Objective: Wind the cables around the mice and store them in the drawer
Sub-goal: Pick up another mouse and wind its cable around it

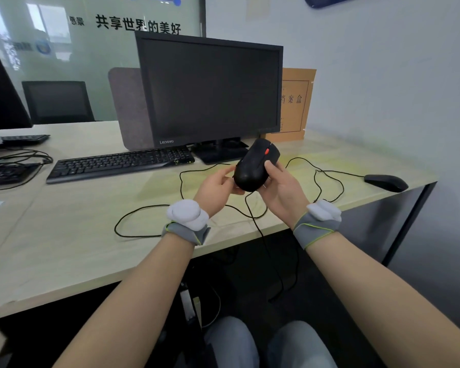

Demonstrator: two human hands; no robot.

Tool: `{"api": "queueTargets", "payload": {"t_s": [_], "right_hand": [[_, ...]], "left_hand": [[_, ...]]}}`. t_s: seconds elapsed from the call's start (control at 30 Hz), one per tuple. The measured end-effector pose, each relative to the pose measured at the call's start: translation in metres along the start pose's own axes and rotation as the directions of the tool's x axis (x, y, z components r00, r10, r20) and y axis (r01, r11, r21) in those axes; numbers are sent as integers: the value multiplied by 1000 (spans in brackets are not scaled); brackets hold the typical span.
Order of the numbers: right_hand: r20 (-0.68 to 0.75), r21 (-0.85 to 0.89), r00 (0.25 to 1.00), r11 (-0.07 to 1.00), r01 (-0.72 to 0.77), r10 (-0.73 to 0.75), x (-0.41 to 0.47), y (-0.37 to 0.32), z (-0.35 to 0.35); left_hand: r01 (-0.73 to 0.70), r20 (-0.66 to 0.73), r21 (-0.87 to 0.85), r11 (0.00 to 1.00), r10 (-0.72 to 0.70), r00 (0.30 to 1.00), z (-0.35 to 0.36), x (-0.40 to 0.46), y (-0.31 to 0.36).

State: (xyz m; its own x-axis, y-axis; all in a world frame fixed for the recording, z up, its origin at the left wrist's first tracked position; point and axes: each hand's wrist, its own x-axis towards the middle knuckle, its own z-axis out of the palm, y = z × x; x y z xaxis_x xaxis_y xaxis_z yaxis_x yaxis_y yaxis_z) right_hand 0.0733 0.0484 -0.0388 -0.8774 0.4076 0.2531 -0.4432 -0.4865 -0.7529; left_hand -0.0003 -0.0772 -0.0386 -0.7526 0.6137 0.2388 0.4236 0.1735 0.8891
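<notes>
Both hands, left hand (218, 188) and right hand (282, 187), are holding a black mouse (255, 166) above the worktop (64, 235). Their fingers are gripping its sides. Its cable (263, 235) is hanging loose.

Two mice: one (255, 166) centre frame, one (385, 182) right. Two hands: left (218, 188), right (282, 189). Three keyboards: centre (117, 163), two at left (24, 139) (3, 173). One monitor (210, 88), centre. One file box (295, 104), upper right.
</notes>
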Motion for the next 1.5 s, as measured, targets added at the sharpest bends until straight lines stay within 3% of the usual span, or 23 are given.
{"api": "queueTargets", "payload": {"t_s": [0.1,0.2,0.37,0.47,0.53,0.63,0.7,0.77,0.83,0.9,0.97,1.07,1.13,1.2,1.3,1.4,1.5], "right_hand": [[-72,79,997,996,49,-43,2,3,4],[-126,147,990,986,75,-57,3,5,6],[-136,40,990,998,51,-45,0,14,9],[-149,-107,988,994,15,-31,-2,19,12],[-123,-189,990,977,-95,72,-5,23,17],[18,-487,933,818,-306,359,-17,34,24],[93,-778,902,597,-199,422,-24,41,23],[97,-884,941,463,-69,324,-27,36,24],[77,-944,969,331,-5,234,-24,27,26],[70,-978,970,206,21,232,-20,19,28],[89,-972,968,231,33,236,-20,17,30],[135,-829,962,559,-21,236,-23,10,33],[136,-743,960,666,-65,244,-24,8,33],[115,-840,981,543,13,154,-24,7,35],[174,-937,982,293,188,-73,-19,2,39],[234,-945,962,202,259,-138,-11,-10,42],[240,-939,967,232,253,-87,-2,-24,43]], "left_hand": [[104,-9,-354,929,-114,993,11,-3,0],[142,28,-619,773,-158,987,15,-6,1],[98,-29,-593,799,-142,989,21,-5,-9],[111,-27,-673,731,-174,984,18,-3,-9],[97,-1,-733,673,-145,990,14,-2,-8],[13,-57,-799,601,-98,994,3,0,-2],[-42,-127,-813,580,-107,986,-11,3,3],[-66,-178,-785,616,-122,976,-26,3,1],[-68,-212,-690,720,-111,971,-34,1,-8],[-61,-233,-576,815,-93,968,-36,-1,-18],[-60,-262,-523,850,-94,961,-39,-2,-26],[-45,-284,-564,824,-143,948,-45,-3,-31],[-43,-306,-449,892,-108,946,-47,-5,-31],[-64,-320,-170,983,6,947,-48,-8,-29],[-105,-213,143,984,134,968,-50,-14,-22],[-76,-107,133,988,91,990,-54,-19,-22],[-77,130,-17,997,79,988,-59,-25,-23]]}}
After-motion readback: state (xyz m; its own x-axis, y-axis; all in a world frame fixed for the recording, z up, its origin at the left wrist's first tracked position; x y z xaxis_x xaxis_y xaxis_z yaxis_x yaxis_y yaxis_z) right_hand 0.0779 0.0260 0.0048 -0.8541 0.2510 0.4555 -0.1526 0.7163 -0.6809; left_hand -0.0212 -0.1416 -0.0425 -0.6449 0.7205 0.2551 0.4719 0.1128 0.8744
